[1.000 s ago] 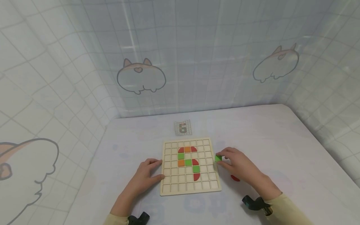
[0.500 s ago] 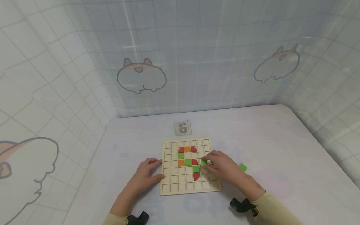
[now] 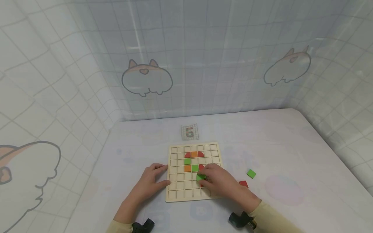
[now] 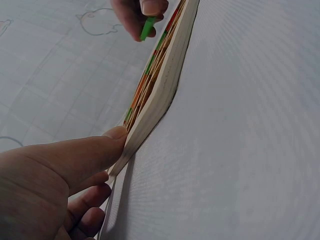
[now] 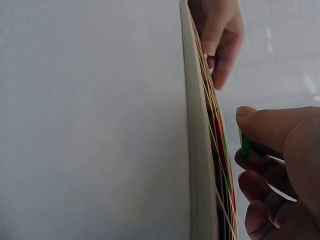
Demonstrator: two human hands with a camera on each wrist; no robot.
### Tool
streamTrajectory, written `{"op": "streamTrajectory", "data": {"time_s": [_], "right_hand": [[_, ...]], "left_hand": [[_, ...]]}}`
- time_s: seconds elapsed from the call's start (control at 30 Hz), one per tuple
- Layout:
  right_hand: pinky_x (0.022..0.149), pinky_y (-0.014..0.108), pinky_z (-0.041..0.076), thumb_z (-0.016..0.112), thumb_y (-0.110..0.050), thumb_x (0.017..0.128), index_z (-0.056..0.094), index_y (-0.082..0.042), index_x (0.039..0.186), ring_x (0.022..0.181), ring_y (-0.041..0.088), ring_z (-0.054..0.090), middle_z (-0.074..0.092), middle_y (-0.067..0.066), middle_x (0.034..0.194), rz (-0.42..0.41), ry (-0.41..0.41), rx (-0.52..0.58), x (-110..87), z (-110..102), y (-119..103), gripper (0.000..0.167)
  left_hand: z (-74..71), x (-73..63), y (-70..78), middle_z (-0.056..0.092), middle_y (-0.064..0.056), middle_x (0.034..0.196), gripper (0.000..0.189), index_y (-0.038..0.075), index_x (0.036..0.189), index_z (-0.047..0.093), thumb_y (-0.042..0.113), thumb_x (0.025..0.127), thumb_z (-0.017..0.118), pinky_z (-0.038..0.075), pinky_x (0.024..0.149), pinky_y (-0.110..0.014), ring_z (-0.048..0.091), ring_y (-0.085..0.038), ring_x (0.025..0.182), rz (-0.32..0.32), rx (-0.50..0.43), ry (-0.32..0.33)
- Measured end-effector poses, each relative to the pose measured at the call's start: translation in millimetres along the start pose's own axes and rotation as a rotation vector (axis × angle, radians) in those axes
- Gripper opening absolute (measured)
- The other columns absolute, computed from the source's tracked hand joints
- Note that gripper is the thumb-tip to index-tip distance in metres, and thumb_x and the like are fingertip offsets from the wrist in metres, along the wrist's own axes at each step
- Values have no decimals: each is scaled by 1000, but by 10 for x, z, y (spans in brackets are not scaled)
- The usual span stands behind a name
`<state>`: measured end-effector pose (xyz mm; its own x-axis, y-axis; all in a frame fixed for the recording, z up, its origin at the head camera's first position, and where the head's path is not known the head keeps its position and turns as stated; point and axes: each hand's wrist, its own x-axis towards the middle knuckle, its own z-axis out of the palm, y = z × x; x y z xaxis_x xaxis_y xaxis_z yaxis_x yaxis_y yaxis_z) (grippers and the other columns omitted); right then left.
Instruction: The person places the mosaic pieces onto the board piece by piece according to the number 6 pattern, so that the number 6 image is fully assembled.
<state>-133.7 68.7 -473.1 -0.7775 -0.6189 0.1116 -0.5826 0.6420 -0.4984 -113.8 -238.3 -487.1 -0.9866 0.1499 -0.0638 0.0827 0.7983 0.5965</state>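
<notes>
My right hand (image 3: pixel 219 182) pinches a green square tile (image 3: pixel 200 177) between thumb and fingers, over the wooden grid board (image 3: pixel 178 187). In the right wrist view the held tile (image 5: pixel 245 145) stands edge-on, a little above the board's surface. The thumb and fingertips of my left hand (image 3: pixel 152 178) touch the board's left edge. On the grid lie red rounded tiles, an orange square tile (image 3: pixel 194 154), another orange tile (image 3: pixel 187 168), a green tile (image 3: pixel 187 161) and a second green one (image 3: pixel 195 168). My right hand partly covers the tiles at the lower right of this pattern.
Behind the board lies a small card (image 3: pixel 189 132) printed with a grid and a coloured figure. Right of the board, a loose green tile (image 3: pixel 251 173) and a red tile (image 3: pixel 243 183), partly hidden by my right wrist, lie on the white table (image 3: pixel 279 145).
My right hand has carried the green tile leftward from beside the board to over the pattern. The loose green tile and red tile have come into sight behind it. My left hand stays put.
</notes>
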Motion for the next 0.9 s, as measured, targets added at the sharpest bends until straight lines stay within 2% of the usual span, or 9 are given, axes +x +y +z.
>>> {"op": "streamTrajectory", "data": {"time_s": [0.23,0.63,0.9], "right_hand": [[84,28,48,80,-27,86,79,-19,104,93,6,60,70,-13,100,-118,33,23,21,43,-29,20],[82,25,48,81,-29,84,81,-19,100,92,6,59,70,-15,97,-132,4,34,12,66,-58,18],[80,25,48,81,-26,84,82,-19,96,92,9,63,73,-9,99,-196,18,-45,22,99,-62,14]], "left_hand": [[-5,1,-1,52,-1,133,68,13,140,58,39,82,81,37,105,-49,43,-26,128,-2,-6,-4],[-4,8,-1,52,-2,132,68,12,140,58,38,82,81,37,105,-49,43,-26,127,5,-7,-6],[0,10,-10,52,-2,133,68,14,140,58,39,81,81,37,105,-49,43,-27,127,-3,-2,-7]]}}
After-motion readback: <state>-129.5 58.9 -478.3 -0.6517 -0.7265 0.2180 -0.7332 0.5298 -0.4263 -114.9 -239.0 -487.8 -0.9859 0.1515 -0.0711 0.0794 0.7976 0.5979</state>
